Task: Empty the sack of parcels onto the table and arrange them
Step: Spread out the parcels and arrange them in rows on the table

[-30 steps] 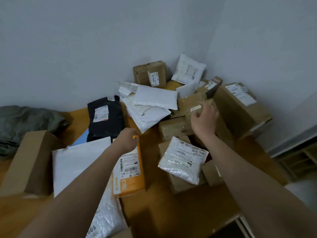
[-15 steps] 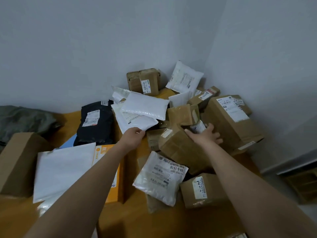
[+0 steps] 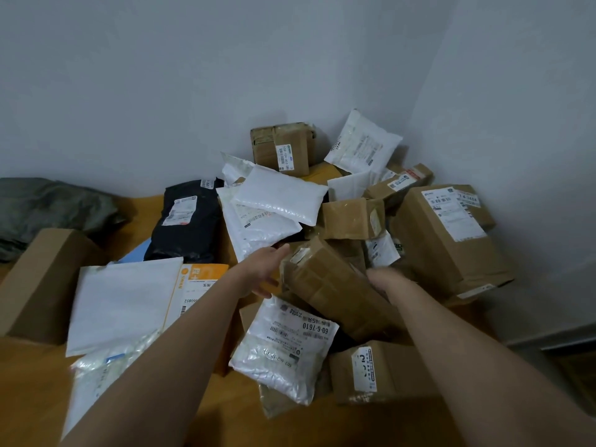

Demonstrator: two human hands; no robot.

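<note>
A long taped brown box (image 3: 332, 285) is tilted up in the middle of the parcel pile, between my two hands. My left hand (image 3: 263, 271) lies with straight fingers against the box's left end. My right hand (image 3: 383, 279) holds its right side, fingers hidden behind it. Below the box lies a white mailer (image 3: 283, 346) on a small brown box (image 3: 377, 369). The grey-green sack (image 3: 48, 208) is slumped flat at the far left on the orange-brown table (image 3: 142, 217).
A large brown box (image 3: 451, 240) leans against the right wall. White padded mailers (image 3: 277, 198), a black bag (image 3: 187, 221), an orange-and-white envelope (image 3: 196, 282), a white envelope (image 3: 122, 301) and a plain box (image 3: 42, 285) lie to the left. Another box (image 3: 283, 146) stands in the corner.
My right hand has pulled the long brown box out of the pile and tipped it up. My left hand left the orange envelope and came across to the box's left end.
</note>
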